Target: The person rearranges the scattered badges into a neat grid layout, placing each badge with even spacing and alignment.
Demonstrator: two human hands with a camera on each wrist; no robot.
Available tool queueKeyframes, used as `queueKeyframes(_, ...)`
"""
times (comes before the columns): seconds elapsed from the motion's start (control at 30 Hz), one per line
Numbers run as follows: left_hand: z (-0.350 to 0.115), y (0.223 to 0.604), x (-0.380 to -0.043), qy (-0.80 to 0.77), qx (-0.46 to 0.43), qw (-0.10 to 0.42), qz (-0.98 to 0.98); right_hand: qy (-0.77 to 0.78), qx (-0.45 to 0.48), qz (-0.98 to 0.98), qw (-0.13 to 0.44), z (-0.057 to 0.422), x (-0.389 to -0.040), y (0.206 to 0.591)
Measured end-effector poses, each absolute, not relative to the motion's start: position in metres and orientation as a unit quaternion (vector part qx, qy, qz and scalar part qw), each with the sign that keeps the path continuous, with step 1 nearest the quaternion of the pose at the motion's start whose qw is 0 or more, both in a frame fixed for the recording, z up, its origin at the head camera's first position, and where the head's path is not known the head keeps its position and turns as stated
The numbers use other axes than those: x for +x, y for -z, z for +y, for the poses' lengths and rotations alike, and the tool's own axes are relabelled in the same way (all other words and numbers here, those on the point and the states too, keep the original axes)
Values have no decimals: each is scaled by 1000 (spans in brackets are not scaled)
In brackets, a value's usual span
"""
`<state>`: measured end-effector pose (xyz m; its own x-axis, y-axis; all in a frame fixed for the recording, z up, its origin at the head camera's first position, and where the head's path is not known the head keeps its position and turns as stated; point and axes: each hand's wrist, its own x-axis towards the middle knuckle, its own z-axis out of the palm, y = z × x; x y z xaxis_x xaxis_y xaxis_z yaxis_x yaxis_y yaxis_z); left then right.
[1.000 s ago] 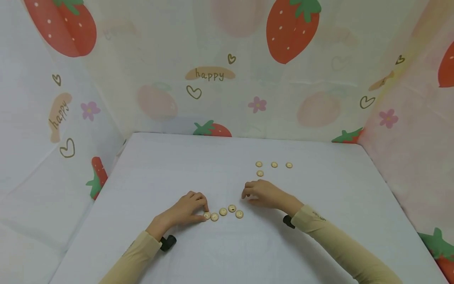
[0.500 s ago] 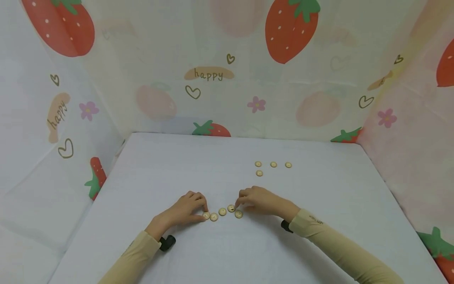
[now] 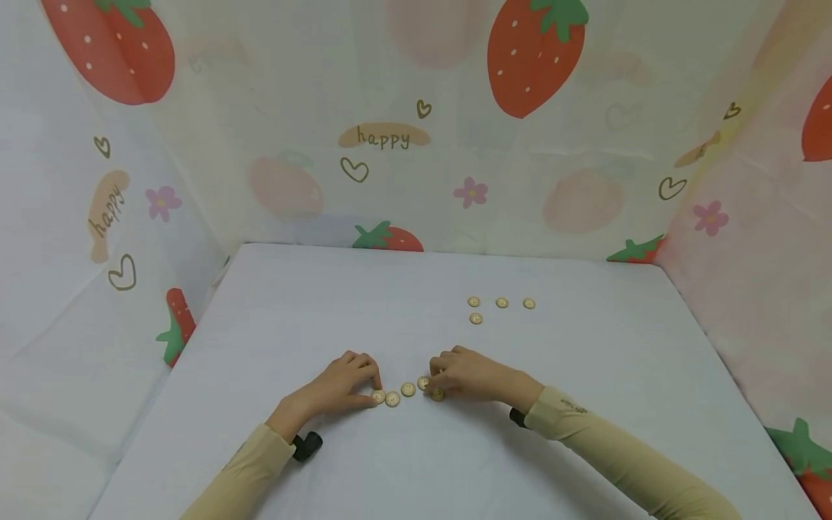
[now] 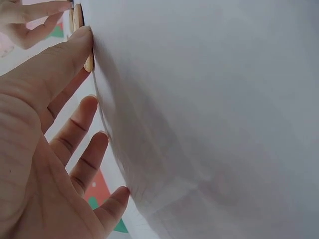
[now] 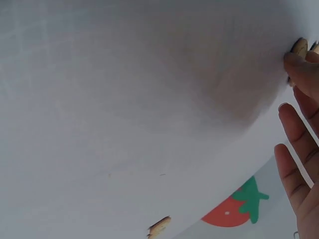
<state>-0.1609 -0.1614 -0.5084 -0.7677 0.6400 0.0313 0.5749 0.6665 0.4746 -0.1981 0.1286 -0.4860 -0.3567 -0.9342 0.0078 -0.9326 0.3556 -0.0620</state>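
Nine buttons total, all pale wood-look, flat on one white table (image 3: 325, 303); five in a near group between the two hands, four in a far group; near group is a bent line, counted left to right: first button (image 3: 378, 396), second button (image 3: 393, 399), third button (image 3: 408, 389), fourth button (image 3: 424, 383), fifth button (image 3: 438, 394); the first two sit close together, third and fourth step farther back, fifth drops nearer again, partly under the right hand.

Left hand (image 3: 347, 379): thumb and index tip nearly together, pinching the first button; other three fingers bent loosely, spread apart in the left wrist view, nothing in them.

Right hand (image 3: 477, 374): fingers bent, thumb and index tip close together at the right edge of the fourth button, pinching it; remaining fingers hold nothing visible.

Far group, four: three in one row, far left button (image 3: 474, 302), far middle button (image 3: 502, 302), far right button (image 3: 529, 303); one lower button (image 3: 476, 318) just in front of the far left one; all four apart from both hands.

Two beige sleeves, left sleeve (image 3: 250, 462), right sleeve (image 3: 611, 444); one black wrist device visible per arm; three purple-pink flowers on the printed backdrop (image 3: 390, 195).
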Motion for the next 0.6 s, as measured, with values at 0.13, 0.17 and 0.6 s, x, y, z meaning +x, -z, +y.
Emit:
queueKeyframes(0.13, -162, 509, -161, -233, 338, 68, 909, 8, -568, 823, 15, 126, -196, 484)
queueKeyframes(0.17, -162, 509, -161, -231, 338, 67, 910, 4, -569, 822, 14, 126, -196, 484)
queueKeyframes(0.6, -162, 511, -161, -229, 338, 64, 911, -3, -573, 819, -3, 130, -196, 487)
